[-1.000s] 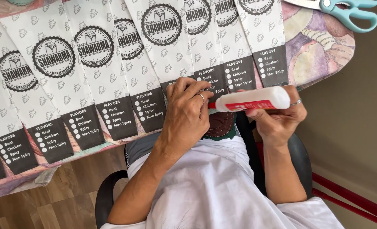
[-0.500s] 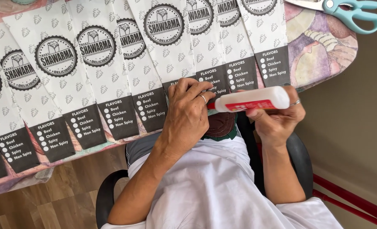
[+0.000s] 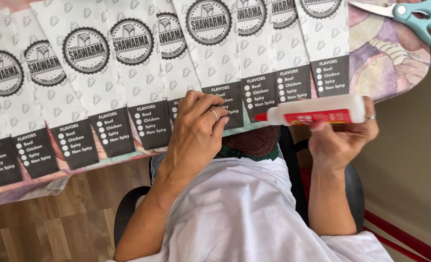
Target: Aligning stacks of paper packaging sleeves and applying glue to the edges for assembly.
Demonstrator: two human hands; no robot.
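White glue bottle [image 3: 317,110] with red label and red tip lies sideways in the right hand [image 3: 341,138], fingers closed around it, right of frame centre, tip pointing left. Left hand [image 3: 196,133], ring on one finger, presses curled fingertips onto the dark lower edge of a paper bag [image 3: 215,58] at centre. Row of overlapping printed bags spans the table [image 3: 390,63] edge. Teal-handled scissors [image 3: 409,14] lie upper right.
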